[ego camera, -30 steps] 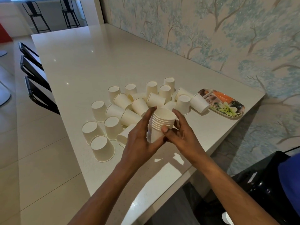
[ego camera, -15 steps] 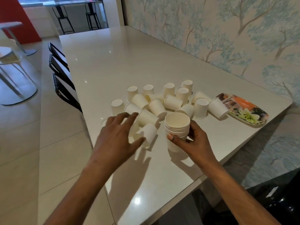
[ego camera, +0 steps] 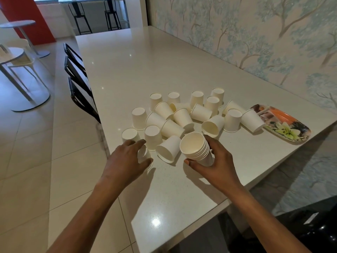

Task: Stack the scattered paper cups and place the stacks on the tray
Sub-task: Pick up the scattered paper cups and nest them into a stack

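Several nested cups form a stack tilted in my right hand, fingers wrapped round it — my left hand curls over one loose cup near the table edge; tray well right.

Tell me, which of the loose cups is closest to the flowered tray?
The tipped-over cup farthest to the right, lying just beside the tray's left end. Every other one lies farther left.
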Action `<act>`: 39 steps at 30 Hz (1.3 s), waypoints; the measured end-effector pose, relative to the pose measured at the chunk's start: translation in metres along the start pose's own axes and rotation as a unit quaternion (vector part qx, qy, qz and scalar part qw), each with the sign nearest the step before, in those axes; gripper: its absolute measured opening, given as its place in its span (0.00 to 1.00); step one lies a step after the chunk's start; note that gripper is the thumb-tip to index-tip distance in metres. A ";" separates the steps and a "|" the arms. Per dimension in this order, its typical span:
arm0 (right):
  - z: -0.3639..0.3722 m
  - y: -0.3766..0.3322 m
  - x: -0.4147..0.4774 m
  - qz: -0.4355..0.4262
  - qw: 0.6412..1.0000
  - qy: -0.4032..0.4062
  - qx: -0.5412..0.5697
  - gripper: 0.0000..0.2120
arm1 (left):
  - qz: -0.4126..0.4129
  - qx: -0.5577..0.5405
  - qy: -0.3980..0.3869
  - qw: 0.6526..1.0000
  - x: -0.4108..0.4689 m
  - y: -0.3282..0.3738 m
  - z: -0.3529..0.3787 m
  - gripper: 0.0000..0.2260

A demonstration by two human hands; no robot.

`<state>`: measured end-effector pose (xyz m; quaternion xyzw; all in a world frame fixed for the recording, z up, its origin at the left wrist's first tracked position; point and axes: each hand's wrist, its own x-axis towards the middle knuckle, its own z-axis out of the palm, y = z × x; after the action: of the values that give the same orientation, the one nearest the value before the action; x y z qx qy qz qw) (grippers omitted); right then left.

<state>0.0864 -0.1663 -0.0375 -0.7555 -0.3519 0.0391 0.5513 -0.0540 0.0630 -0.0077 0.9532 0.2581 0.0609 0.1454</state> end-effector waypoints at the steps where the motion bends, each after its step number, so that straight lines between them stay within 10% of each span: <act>1: 0.000 0.000 -0.001 -0.004 1.000 0.001 -0.005 0.33 | 0.000 -0.006 0.002 1.000 0.000 0.000 0.001 0.31; 11: -0.004 0.002 -0.007 0.001 1.000 0.003 -0.009 0.33 | -0.002 -0.095 0.067 0.993 -0.006 0.005 -0.027 0.30; 21: -0.006 -0.010 -0.002 -0.031 0.999 -0.001 -0.041 0.35 | 0.025 -0.385 0.122 0.914 0.000 0.063 -0.037 0.28; 33: -0.030 -0.002 -0.005 -0.028 0.993 -0.002 -0.115 0.37 | 0.242 -0.215 -0.021 0.946 0.026 0.067 -0.035 0.33; 39: -0.033 0.005 -0.009 -0.008 0.994 0.011 -0.106 0.37 | 0.146 -0.374 0.035 0.915 0.031 0.074 -0.023 0.24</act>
<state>0.0966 -0.1989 -0.0317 -0.8070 -0.3541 -0.0112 0.4726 0.0035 0.0231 0.0378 0.8533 0.0797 0.2071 0.4718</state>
